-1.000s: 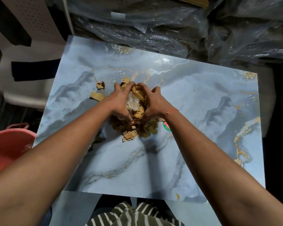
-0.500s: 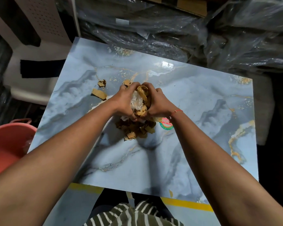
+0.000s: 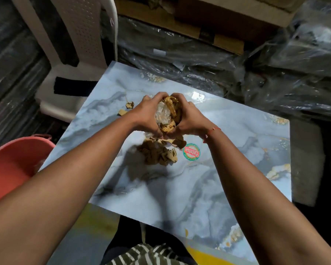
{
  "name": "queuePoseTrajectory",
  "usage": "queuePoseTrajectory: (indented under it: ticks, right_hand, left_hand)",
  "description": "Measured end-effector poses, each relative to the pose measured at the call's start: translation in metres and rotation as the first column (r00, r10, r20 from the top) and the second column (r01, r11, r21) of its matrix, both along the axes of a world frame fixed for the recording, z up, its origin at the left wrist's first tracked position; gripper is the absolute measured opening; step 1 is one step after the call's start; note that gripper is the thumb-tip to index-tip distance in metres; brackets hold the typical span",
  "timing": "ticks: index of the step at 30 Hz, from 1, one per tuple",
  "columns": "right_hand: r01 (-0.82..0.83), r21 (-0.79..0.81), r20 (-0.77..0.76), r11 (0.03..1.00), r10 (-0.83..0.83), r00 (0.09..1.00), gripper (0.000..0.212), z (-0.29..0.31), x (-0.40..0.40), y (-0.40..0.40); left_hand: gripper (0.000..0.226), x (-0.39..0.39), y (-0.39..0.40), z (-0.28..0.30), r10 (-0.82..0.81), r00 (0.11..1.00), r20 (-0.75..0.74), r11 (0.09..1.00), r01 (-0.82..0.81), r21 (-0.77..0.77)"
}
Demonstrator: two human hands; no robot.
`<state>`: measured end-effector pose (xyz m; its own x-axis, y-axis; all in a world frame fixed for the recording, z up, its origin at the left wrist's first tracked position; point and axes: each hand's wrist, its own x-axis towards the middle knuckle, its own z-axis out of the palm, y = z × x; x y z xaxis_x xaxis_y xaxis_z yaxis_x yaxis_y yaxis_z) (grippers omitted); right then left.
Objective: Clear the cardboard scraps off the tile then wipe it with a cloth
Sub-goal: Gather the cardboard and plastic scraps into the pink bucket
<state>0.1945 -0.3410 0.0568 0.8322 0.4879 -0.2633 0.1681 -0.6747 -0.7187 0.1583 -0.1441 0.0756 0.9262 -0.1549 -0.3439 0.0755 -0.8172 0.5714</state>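
Cardboard scraps: I'm cupping a big handful w/ some clear plastic wrap between both hands, above the middle of the tile. My left hand and right hand are each curling round the bundle, pressing it together. So I'm judging this as step 1, clearing, prob. halfway. A loose pile is lying on the tile under my wrists, plus a few bits left of my left hand. Next: carrying the handful off the tile, maybe to the pink tub on my left, w/o spilling, then coming back for the rest. No cloth in view.
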Motion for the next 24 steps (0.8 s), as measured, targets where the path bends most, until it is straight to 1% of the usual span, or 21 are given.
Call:
queuePoseTrajectory:
  ticks: [5, 8, 13, 17, 21, 24]
  right_hand:
    - [-0.045, 0.008, 0.05, 0.999, 0.045, 0.998, 0.128, 0.027, 0.004, 0.008]
    - [-0.07, 0.002, 0.052, 0.998, 0.07, 0.996, 0.127, 0.035, 0.0, 0.012]
    - [-0.127, -0.056, 0.019, 0.99, 0.129, 0.992, 0.129, 0.016, -0.021, 0.021]
    - [-0.175, -0.11, -0.008, 0.978, 0.175, 0.984, 0.132, 0.002, -0.035, 0.031]
    - [-0.223, -0.153, -0.04, 0.963, 0.22, 0.975, 0.132, -0.004, -0.038, 0.055]
    - [-0.279, -0.171, -0.036, 0.945, 0.277, 0.96, 0.132, 0.0, -0.039, 0.085]
  left_hand:
    - [0.135, -0.011, 0.008, 0.021, 0.092, 0.993, 0.07, 0.994, -0.088, -0.057]
    - [0.136, -0.021, 0.011, 0.024, 0.138, 0.986, 0.09, 0.988, -0.131, -0.08]
    - [0.135, -0.05, 0.011, -0.001, 0.204, 0.979, 0.026, 0.975, -0.201, -0.097]
    - [0.134, -0.07, 0.018, -0.029, 0.255, 0.967, 0.017, 0.954, -0.248, -0.167]
    - [0.137, -0.083, 0.038, -0.044, 0.335, 0.942, -0.013, 0.92, -0.33, -0.21]
    - [0.135, -0.092, 0.065, -0.05, 0.385, 0.923, -0.015, 0.895, -0.377, -0.236]
